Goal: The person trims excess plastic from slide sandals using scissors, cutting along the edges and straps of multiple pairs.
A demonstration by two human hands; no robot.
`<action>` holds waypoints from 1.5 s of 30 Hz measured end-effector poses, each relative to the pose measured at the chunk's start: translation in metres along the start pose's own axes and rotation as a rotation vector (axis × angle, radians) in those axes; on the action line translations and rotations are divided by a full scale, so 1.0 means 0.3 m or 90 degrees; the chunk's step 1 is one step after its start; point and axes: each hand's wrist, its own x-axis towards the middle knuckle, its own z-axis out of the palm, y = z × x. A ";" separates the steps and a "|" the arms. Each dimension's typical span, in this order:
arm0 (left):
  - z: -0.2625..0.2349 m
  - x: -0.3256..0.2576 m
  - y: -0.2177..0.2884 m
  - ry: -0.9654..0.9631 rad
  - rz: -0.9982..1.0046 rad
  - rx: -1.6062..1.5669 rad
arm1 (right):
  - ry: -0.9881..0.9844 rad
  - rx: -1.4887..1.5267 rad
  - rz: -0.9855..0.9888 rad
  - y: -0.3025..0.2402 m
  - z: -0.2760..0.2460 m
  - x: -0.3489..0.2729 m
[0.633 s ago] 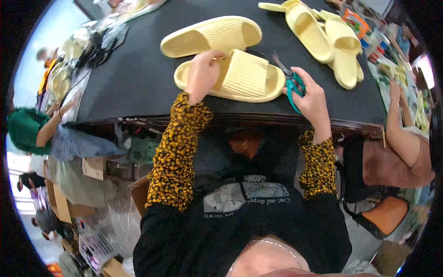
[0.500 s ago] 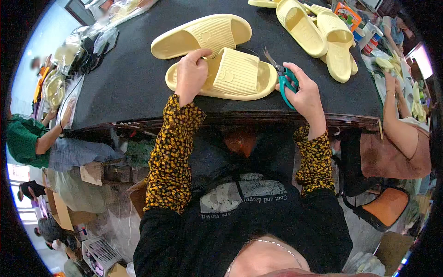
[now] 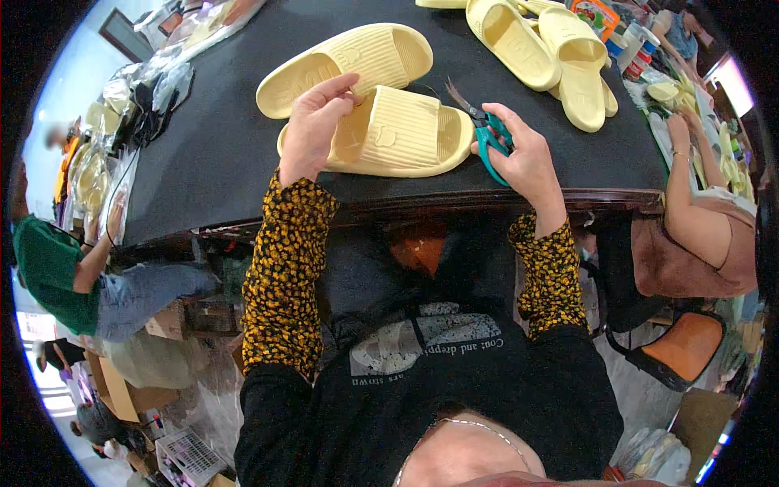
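Note:
Two pale yellow slide slippers lie in front of me on the dark table. Over the heel half of the near slipper is my left hand, its thumb and fingers drawn together in a pinch. Whatever those fingertips hold, if anything, is too small to make out. Just beyond them rests the far slipper, tilted toward the upper right. My right hand grips a pair of scissors by the teal handles, beside the near slipper's toe. The blades point away from me and stand slightly apart.
More yellow slippers lie at the back right of the black tabletop, near an orange packet. Bagged items line the left side. Co-workers sit left and right, and an orange-seated chair stands at my right.
My left hand has lifted a little off the near slipper, its fingertips now pinched together. The scissors stay in my right hand beside the toe. The whole view has shifted slightly.

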 end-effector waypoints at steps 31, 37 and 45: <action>0.078 -0.124 0.075 0.185 0.346 0.485 | 0.074 0.168 0.029 -0.065 -0.029 -0.049; 0.031 -0.290 0.080 0.300 0.328 0.480 | -0.130 0.354 0.140 -0.199 -0.048 -0.207; 0.027 -0.352 0.056 0.333 0.396 0.470 | -0.236 0.311 0.143 -0.262 -0.009 -0.219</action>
